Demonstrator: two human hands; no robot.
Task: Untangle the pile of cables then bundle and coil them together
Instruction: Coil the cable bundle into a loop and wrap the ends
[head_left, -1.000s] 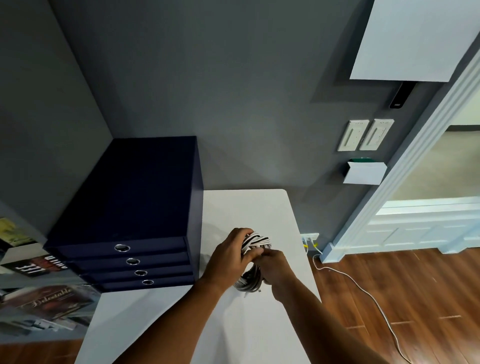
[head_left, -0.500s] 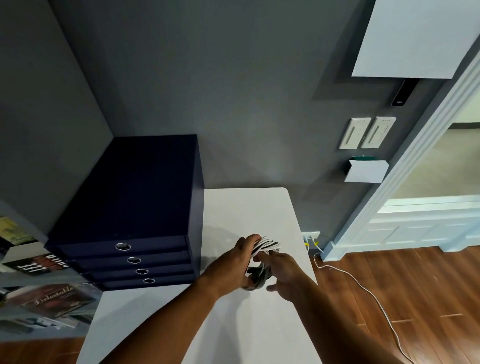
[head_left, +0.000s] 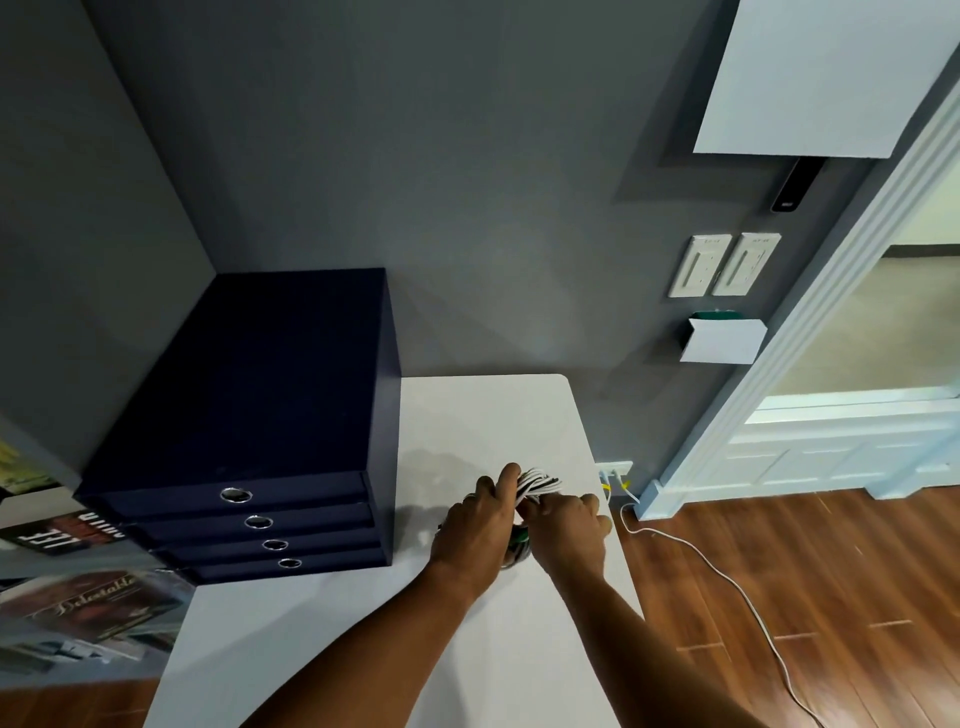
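A coiled bundle of black, white and green cables (head_left: 537, 482) is held just above the white table (head_left: 483, 415), near its right edge. My left hand (head_left: 480, 525) grips the bundle from the left, fingers curled over its top. My right hand (head_left: 566, 525) holds it from the right, fingers closed on the strands where the two hands meet. Most of the coil is hidden between the hands; only the top loops and a dark lower part (head_left: 519, 545) show.
A dark blue drawer unit (head_left: 249, 447) with several ring pulls stands on the table's left part. Magazines (head_left: 78, 608) lie to the far left. A white cord (head_left: 727, 587) runs over the wooden floor from a wall socket (head_left: 615, 470) on the right.
My right hand has closed back onto the bundle after loosening half a second ago. Both hands shifted slightly right with the coil.
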